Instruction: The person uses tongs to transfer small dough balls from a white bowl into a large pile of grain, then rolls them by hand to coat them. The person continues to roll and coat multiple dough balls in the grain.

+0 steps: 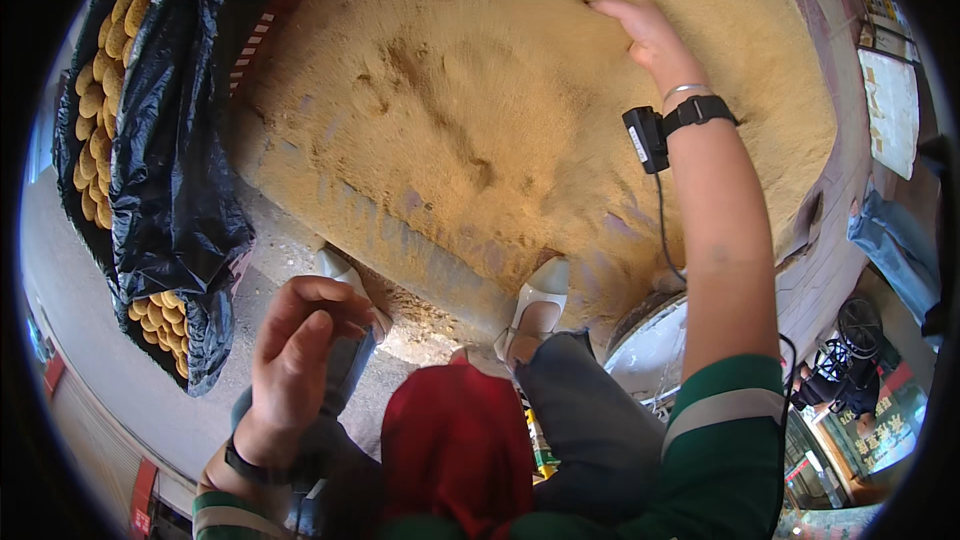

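Note:
A wide layer of yellow-brown powder (517,97) spreads before me, ridged and hollowed near its middle. My right hand (649,34) reaches to its far side, fingertips blurred and partly sunk in the powder; whether they grip anything is hidden. My left hand (296,352) hovers above my knee, apart from the powder, with bent fingers, the thumb separate and nothing visible in it. Left of the powder, a black plastic sheet or bag (172,157) surrounds many powder-coated, egg-shaped lumps (97,135). More such lumps (161,322) show at its nearer end.
My light-coloured shoes (544,285) touch the powder's near edge. A white round container (652,345) stands by my right leg. A red slatted crate (251,52) is behind the black plastic. At right are a person's jeans-clad legs (896,247) and a white block (889,112).

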{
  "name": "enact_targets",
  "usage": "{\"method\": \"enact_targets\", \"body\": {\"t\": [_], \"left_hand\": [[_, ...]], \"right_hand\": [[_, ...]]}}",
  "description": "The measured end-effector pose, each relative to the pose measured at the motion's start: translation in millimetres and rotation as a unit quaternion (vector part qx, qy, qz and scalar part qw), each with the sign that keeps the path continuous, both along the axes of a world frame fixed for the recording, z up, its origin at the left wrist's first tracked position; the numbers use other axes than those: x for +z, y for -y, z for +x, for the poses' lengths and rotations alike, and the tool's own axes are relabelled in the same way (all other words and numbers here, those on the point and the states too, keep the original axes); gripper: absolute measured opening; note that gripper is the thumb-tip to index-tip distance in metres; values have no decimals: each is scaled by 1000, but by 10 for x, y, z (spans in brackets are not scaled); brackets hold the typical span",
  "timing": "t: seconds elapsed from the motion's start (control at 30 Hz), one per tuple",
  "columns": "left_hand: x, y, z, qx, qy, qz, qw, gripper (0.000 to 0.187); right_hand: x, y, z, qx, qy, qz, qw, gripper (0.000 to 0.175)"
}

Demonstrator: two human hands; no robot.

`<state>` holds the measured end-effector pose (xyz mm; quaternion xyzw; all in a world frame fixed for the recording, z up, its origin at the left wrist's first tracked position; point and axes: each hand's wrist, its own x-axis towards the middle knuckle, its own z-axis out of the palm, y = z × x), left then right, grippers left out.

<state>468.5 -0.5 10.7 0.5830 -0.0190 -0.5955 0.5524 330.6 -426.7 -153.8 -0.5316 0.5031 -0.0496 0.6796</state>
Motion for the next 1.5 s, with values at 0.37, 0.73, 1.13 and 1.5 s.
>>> {"method": "enact_targets", "body": {"t": [0.37, 0.73, 1.13, 1.5], "left_hand": [[229, -170, -187, -56, 2, -104, 993, 25], [306, -99, -663, -23, -97, -59, 993, 22], [-225, 81, -1029, -208, 118, -6, 971, 28], [-285, 326, -818, -191, 117, 13, 975, 29]], "right_hand": [[1119, 24, -84, 51, -166, -187, 967, 52], [1287, -370, -546, 10, -66, -156, 985, 41], [463, -869, -798, -143, 185, -77, 969, 61], [-761, -670, -2569, -272, -440, -279, 809, 46]]}}
